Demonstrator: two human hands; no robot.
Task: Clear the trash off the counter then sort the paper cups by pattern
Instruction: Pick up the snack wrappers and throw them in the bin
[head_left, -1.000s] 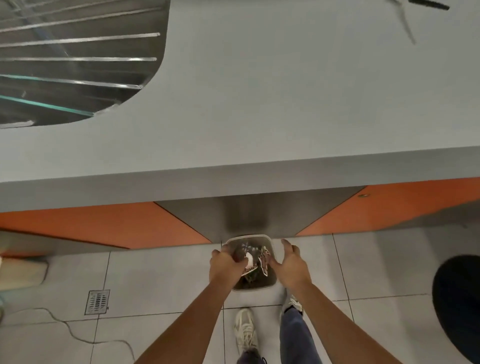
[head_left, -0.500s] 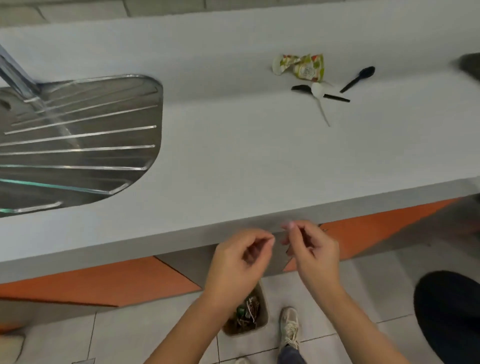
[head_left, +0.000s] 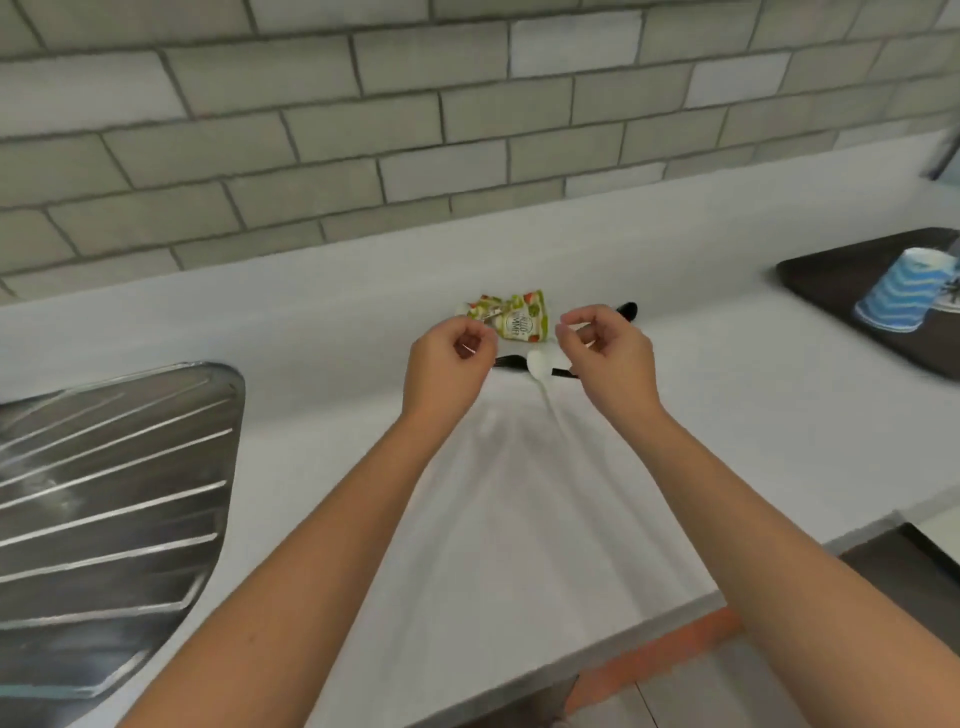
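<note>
A crumpled green and white wrapper (head_left: 514, 317) lies on the white counter (head_left: 727, 415) near the back wall. Just in front of it lie a white plastic spoon (head_left: 539, 366) and black plastic cutlery (head_left: 510, 360); another black spoon (head_left: 628, 309) peeks out behind my right hand. My left hand (head_left: 447, 364) hovers just left of the trash, my right hand (head_left: 608, 353) just right of it. Both have loosely curled fingers and hold nothing. A blue zigzag-patterned paper cup (head_left: 904, 296) lies tilted on a dark tray (head_left: 831, 280) at the far right.
A steel sink drainboard (head_left: 104, 493) fills the left side of the counter. A grey tiled wall (head_left: 415, 130) runs behind. The counter's front edge and an orange cabinet strip (head_left: 665, 649) show at lower right.
My view rose from the bin under the counter to the countertop. Both hands left the bin and moved forward over the counter to either side of the wrapper and cutlery.
</note>
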